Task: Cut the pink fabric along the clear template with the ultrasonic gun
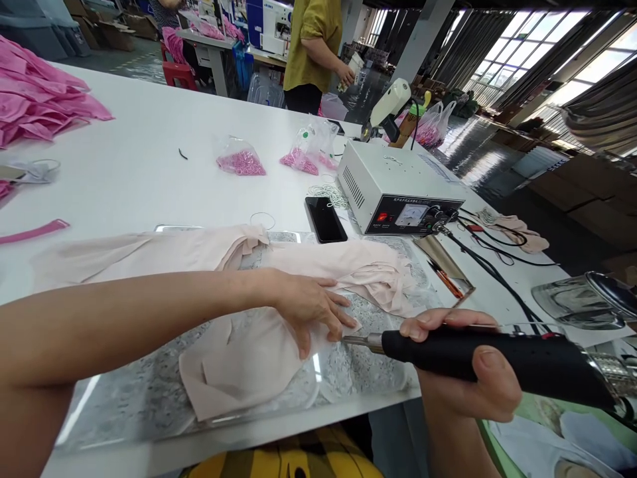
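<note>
On a grey speckled board [144, 398] at the near edge of the white table [149, 172], a pale pink cloth piece [249, 372] lies flat, with some folds at its left part. The left hand [311, 305] lies upon the right end of this cloth; its fingers are spread wide and they press downward, and I cannot tell whether any cloth is pinched between them. The right hand [472, 392] is closed around the black handle [527, 362] of a handheld tool, with the thumb on the near side and the other fingers over the top. The metal tip [355, 340] of this tool points to the left, at the corner of the cloth, just beside the left fingertips; if it touches the cloth, I cannot tell.

Behind the left hand, two more pale pink pieces lie side by side, a long one at left [149, 255] and a gathered one at right [338, 262]. Beyond them there is a smartphone [326, 220] with a dark screen, and next to it stands a white control box [398, 176] with a meter and a red switch. Farther back are small plastic bags [241, 159] with pink pieces inside.
</note>
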A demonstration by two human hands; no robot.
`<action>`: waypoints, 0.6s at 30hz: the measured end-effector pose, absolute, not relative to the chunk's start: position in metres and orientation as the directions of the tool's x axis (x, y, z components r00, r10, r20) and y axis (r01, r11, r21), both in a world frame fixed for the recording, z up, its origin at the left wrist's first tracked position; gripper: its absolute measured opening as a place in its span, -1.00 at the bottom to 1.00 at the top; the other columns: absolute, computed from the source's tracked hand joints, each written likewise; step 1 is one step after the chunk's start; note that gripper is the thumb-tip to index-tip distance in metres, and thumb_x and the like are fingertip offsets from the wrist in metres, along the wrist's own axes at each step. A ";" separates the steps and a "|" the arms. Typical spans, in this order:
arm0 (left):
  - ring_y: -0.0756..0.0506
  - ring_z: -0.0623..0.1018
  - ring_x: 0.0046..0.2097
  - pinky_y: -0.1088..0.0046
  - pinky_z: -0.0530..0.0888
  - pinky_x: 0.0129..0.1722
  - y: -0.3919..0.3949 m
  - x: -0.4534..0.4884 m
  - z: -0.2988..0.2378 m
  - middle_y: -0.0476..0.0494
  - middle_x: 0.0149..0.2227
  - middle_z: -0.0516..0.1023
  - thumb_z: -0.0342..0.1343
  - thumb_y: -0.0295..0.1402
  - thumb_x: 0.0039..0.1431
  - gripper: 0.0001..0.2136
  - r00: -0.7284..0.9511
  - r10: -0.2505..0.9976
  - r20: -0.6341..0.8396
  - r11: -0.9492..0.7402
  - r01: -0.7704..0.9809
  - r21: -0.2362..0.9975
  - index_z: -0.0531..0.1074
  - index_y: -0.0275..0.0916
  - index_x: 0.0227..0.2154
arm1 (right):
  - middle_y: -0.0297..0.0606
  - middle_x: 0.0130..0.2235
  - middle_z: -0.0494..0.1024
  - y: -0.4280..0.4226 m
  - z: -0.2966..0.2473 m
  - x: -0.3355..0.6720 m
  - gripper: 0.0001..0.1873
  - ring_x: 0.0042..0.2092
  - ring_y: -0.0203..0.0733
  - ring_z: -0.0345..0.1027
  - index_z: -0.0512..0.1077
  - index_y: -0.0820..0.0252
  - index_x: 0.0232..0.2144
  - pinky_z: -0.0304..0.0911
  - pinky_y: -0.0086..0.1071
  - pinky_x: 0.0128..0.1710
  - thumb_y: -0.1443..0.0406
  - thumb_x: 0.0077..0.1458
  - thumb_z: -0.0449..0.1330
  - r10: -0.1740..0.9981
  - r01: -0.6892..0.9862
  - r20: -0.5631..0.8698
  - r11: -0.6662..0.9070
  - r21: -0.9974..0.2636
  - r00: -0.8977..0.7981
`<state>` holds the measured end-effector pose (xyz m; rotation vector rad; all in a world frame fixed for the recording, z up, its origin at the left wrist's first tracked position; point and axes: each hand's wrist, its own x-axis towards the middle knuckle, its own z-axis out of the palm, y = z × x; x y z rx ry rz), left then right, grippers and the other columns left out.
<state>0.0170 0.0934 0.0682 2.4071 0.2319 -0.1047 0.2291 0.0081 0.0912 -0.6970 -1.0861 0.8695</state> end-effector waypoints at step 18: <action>-0.26 0.14 0.36 0.12 -0.27 0.34 0.094 0.016 0.067 0.10 0.21 0.38 0.48 -0.24 -0.20 -0.71 0.979 0.176 -0.106 -0.647 0.196 0.737 0.57 -0.04 -0.36 | -0.32 -0.52 0.49 0.005 0.091 0.230 -0.78 -0.57 -0.24 0.33 0.44 0.18 -0.44 0.31 -0.28 -0.56 0.15 -0.10 0.21 0.877 -0.209 0.446 0.476 -0.854 0.176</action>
